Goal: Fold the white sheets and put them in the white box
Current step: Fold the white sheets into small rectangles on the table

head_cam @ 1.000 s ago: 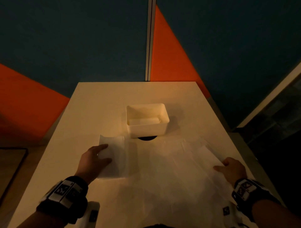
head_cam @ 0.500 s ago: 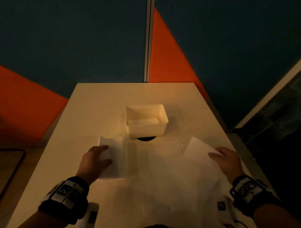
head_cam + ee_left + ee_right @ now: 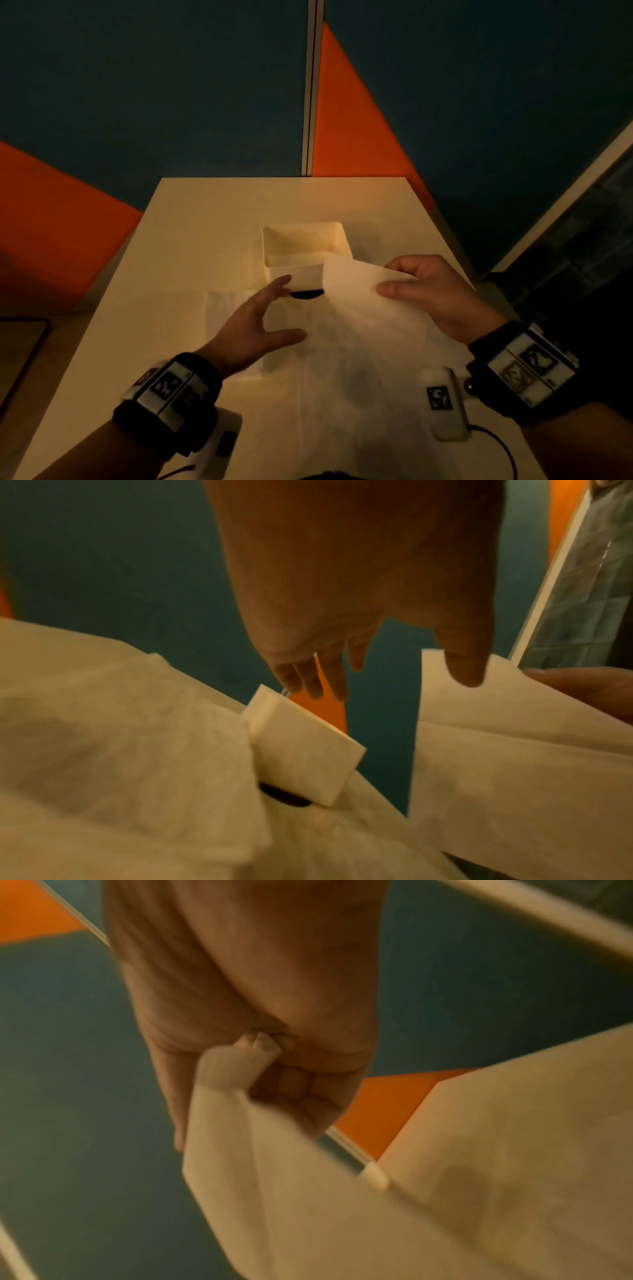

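My right hand (image 3: 435,294) pinches the lifted corner of a white sheet (image 3: 359,308), raised just near the white box (image 3: 301,253) | my left hand (image 3: 253,329) hovers with fingers spread, holding nothing | free edge lies to its right, nearer it.

No readable text, brand or number was visible; the wristbands (image 3: 527,373) carried only black-and-white coded marker patterns.
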The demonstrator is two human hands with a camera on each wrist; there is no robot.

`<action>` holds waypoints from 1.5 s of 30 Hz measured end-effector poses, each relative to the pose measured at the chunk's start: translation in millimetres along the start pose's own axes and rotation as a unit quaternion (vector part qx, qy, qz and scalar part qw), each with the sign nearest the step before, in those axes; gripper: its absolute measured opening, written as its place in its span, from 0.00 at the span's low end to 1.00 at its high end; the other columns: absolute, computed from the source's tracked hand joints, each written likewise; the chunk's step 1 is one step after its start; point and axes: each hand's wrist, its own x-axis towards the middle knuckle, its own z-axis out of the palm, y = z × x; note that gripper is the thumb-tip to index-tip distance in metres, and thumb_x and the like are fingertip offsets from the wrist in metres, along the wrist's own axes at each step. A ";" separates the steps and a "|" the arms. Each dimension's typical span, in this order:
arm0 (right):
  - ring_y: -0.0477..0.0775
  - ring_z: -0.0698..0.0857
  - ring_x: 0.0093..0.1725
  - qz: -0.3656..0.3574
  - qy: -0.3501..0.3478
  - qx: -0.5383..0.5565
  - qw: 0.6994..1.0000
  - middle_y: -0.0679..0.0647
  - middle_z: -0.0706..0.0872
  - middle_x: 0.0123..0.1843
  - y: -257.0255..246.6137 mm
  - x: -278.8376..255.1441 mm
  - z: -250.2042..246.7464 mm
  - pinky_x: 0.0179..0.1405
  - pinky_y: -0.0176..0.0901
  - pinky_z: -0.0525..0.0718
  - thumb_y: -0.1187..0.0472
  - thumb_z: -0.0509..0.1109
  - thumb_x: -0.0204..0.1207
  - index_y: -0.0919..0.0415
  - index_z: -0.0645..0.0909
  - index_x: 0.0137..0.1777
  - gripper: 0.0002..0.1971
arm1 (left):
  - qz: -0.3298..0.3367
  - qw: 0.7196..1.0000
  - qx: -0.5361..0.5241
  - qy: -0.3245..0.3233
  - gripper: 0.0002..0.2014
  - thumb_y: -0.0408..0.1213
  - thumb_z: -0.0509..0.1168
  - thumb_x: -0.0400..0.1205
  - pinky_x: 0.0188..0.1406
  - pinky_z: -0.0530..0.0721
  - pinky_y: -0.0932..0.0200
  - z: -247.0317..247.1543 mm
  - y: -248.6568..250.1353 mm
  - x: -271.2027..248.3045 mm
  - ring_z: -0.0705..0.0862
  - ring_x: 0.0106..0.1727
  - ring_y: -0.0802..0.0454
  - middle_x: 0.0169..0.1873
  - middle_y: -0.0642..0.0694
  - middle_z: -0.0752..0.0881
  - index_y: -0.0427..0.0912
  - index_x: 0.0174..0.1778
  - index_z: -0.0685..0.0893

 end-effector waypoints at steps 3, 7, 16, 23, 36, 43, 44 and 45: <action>0.48 0.88 0.37 -0.013 -0.047 0.073 0.996 0.53 0.90 0.37 -12.6 -0.1 8.4 0.35 0.39 0.87 0.70 0.73 0.70 0.62 0.86 0.42 0.04 | 0.002 0.987 -0.149 -0.062 0.38 0.48 0.77 0.68 0.67 0.74 0.62 7.2 20.0 3.1 0.77 0.67 0.64 0.63 0.64 0.81 0.68 0.70 0.66; 0.49 0.87 0.37 -0.021 -0.057 0.113 0.992 0.54 0.89 0.38 -17.7 4.7 15.5 0.36 0.41 0.87 0.70 0.73 0.70 0.62 0.85 0.42 0.04 | -0.017 0.956 -0.287 -0.052 0.23 0.45 0.78 0.65 0.54 0.85 0.55 7.7 38.6 5.1 0.87 0.57 0.52 0.55 0.49 0.89 0.49 0.57 0.87; 0.54 0.90 0.48 0.042 -0.020 0.239 0.970 0.55 0.91 0.50 8.8 7.0 25.3 0.45 0.51 0.89 0.61 0.74 0.65 0.57 0.85 0.54 0.16 | -0.005 0.924 -0.371 0.096 0.11 0.38 0.69 0.74 0.33 0.86 0.57 10.8 49.0 8.0 0.88 0.35 0.50 0.37 0.42 0.90 0.34 0.44 0.88; 0.56 0.89 0.49 0.052 -0.002 0.227 0.973 0.60 0.90 0.50 34.1 -0.3 37.6 0.51 0.55 0.86 0.73 0.68 0.74 0.62 0.86 0.53 0.11 | -0.003 0.935 -0.347 0.071 0.15 0.42 0.68 0.74 0.44 0.88 0.52 10.3 39.3 10.5 0.88 0.46 0.45 0.46 0.40 0.90 0.37 0.52 0.87; 0.46 0.88 0.36 0.014 -0.088 0.087 0.992 0.52 0.88 0.38 22.9 0.6 18.1 0.34 0.39 0.87 0.78 0.66 0.72 0.61 0.85 0.27 0.17 | -0.030 0.917 -0.315 -0.243 0.33 0.66 0.70 0.65 0.68 0.74 0.41 -21.3 30.9 0.5 0.79 0.63 0.34 0.61 0.34 0.84 0.44 0.56 0.89; 0.43 0.87 0.36 -0.038 -0.170 0.030 0.984 0.51 0.89 0.35 10.2 6.4 34.2 0.39 0.34 0.85 0.78 0.69 0.71 0.62 0.87 0.33 0.12 | -0.033 0.931 -0.258 -0.256 0.13 0.30 0.70 0.75 0.57 0.83 0.61 -1.1 43.7 5.0 0.86 0.59 0.51 0.56 0.47 0.89 0.50 0.51 0.91; 0.43 0.87 0.38 -0.032 -0.168 0.034 0.985 0.50 0.89 0.37 11.6 7.2 33.9 0.39 0.35 0.85 0.77 0.69 0.72 0.62 0.86 0.39 0.10 | -0.029 0.934 -0.257 -0.245 0.14 0.28 0.69 0.75 0.56 0.83 0.60 0.3 42.6 4.3 0.86 0.58 0.52 0.54 0.48 0.90 0.50 0.50 0.91; 0.45 0.88 0.40 -0.019 -0.162 0.045 0.986 0.51 0.89 0.41 15.0 8.4 31.9 0.40 0.36 0.86 0.75 0.68 0.73 0.60 0.86 0.45 0.10 | -0.030 0.938 -0.256 -0.230 0.15 0.28 0.69 0.74 0.54 0.84 0.60 0.1 41.0 3.2 0.87 0.56 0.53 0.53 0.49 0.90 0.51 0.49 0.91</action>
